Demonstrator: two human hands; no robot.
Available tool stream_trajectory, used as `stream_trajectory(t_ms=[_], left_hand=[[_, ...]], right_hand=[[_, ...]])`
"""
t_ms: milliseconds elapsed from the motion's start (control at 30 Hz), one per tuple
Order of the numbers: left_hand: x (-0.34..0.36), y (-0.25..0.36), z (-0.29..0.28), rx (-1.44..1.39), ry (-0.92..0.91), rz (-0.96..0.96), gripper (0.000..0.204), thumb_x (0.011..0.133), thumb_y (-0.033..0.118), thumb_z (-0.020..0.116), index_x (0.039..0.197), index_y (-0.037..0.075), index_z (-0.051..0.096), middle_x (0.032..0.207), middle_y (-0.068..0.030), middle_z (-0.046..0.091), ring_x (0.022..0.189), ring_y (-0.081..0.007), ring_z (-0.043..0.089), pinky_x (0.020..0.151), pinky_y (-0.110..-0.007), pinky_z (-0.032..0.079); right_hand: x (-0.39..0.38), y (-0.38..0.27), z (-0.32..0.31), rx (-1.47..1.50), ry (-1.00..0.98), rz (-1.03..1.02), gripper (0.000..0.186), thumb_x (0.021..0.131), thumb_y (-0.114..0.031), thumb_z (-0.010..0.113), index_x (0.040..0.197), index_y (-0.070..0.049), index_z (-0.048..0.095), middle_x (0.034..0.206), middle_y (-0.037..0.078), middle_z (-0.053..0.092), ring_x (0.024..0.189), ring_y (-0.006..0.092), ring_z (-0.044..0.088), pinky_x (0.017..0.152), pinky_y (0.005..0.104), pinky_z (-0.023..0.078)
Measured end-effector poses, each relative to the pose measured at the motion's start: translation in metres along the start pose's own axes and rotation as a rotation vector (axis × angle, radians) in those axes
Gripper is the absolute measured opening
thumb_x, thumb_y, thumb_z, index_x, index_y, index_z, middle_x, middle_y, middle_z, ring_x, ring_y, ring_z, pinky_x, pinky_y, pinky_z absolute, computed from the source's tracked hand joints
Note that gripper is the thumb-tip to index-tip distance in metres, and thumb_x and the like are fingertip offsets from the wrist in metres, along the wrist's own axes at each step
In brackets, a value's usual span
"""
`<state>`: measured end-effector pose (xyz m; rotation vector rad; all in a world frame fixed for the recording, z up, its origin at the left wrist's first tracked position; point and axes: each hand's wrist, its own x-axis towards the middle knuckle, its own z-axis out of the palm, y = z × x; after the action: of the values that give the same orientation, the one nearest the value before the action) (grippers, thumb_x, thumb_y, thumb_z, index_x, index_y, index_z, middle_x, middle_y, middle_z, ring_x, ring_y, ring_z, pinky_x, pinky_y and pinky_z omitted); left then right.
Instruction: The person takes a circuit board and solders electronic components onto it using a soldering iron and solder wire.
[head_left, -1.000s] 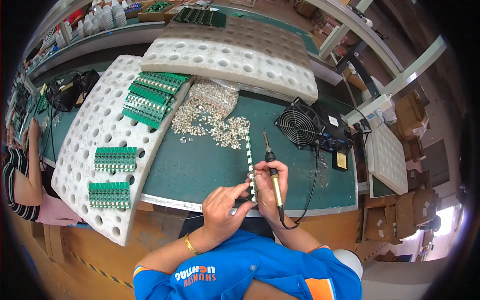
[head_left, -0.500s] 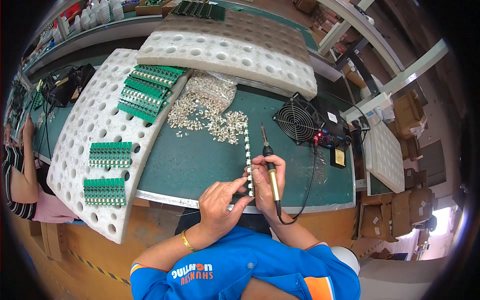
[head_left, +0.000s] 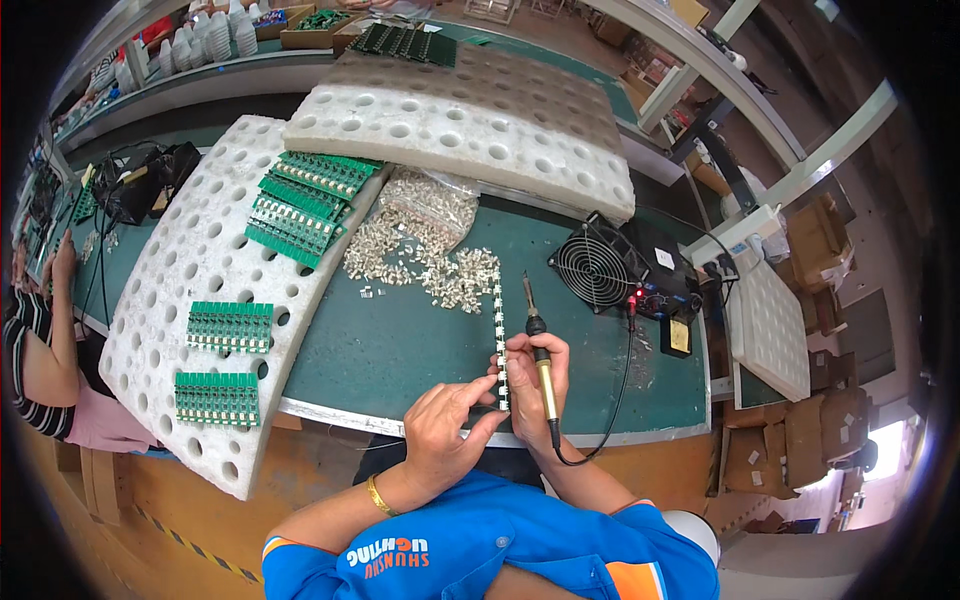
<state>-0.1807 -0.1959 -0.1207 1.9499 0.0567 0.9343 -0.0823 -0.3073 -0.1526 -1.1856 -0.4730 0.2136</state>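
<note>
My left hand (head_left: 438, 432) pinches the near end of a narrow circuit board (head_left: 500, 335) between thumb and index finger. The board stands on edge, pointing away from me, with a row of small white components along its upper edge. Against its right side, the fingers of my right hand (head_left: 522, 390) also press on the board. That same hand grips a soldering iron (head_left: 545, 378) with a brass-coloured handle, its tip pointing away and held apart from the board. Beyond the board's far end lies a pile of small white components (head_left: 462, 280), partly spilling from a clear plastic bag (head_left: 440, 205).
Green circuit boards (head_left: 230, 327) lie on a holed white foam sheet (head_left: 150, 345) at left. Another foam block (head_left: 440, 130) crosses the back. At right stand a black fan (head_left: 592, 262) and a soldering station (head_left: 660, 275), its cable looping near my right hand. A person's arm (head_left: 62, 340) shows far left.
The whole view has shifted slightly, so the table and hands sit a little lower in the picture. Both hands keep their hold on the board and iron, with little visible movement.
</note>
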Motion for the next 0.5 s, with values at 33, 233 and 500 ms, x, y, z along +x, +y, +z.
stream_trajectory(t_ms=[33,233,500], left_hand=[[0.0007,-0.0005,0.0000,-0.001,0.001,0.006,0.053,0.066,0.002,0.084,0.115,0.006,0.065,0.085,-0.0042,0.070,0.061,-0.0154,0.057,0.054,-0.028,0.047],[0.0019,-0.0005,-0.0004,0.014,-0.004,0.006,0.053,0.065,0.002,0.083,0.114,0.006,0.065,0.081,-0.0039,0.068,0.060,-0.0153,0.056,0.053,-0.028,0.046],[-0.0009,0.0002,-0.0015,0.050,-0.014,-0.024,0.053,0.064,0.005,0.085,0.114,0.007,0.066,0.064,-0.0022,0.052,0.054,-0.0144,0.051,0.049,-0.029,0.041]], right_hand=[[0.0010,0.0003,-0.0002,0.000,-0.001,-0.006,0.038,0.095,-0.002,0.060,0.125,-0.007,0.038,0.115,0.013,0.051,0.097,0.0198,0.060,0.086,0.0353,0.053],[0.0011,0.0037,-0.0024,-0.006,-0.002,-0.011,0.038,0.094,-0.002,0.060,0.125,-0.007,0.037,0.114,0.013,0.051,0.096,0.0199,0.060,0.086,0.0361,0.054],[-0.0021,0.0046,-0.0050,-0.030,-0.008,0.000,0.038,0.094,-0.001,0.059,0.125,-0.007,0.037,0.114,0.013,0.052,0.095,0.0198,0.060,0.085,0.0358,0.054]])
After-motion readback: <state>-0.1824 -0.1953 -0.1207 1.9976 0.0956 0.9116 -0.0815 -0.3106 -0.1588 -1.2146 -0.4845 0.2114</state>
